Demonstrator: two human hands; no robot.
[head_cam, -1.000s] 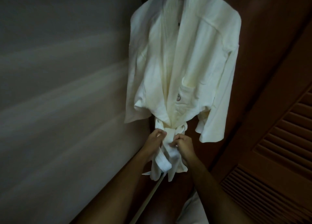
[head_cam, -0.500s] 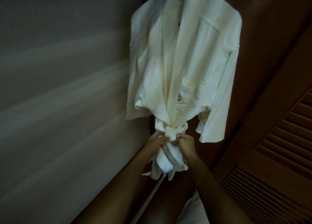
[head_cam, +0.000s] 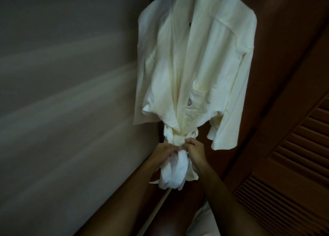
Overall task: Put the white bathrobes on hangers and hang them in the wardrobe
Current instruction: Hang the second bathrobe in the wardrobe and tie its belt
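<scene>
- I see the white bathrobe (head_cam: 192,72) hanging inside the wardrobe (head_cam: 277,39), against its dark wooden back.
- My left hand (head_cam: 164,151) and right hand (head_cam: 195,149) each pinch the belt (head_cam: 175,166) at its waist knot.
- The louvred door (head_cam: 293,155) stands at right.

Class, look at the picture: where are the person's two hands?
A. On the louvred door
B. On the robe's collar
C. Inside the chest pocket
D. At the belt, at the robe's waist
D: the left hand and right hand both grip the belt tied round the hanging robe.
</scene>
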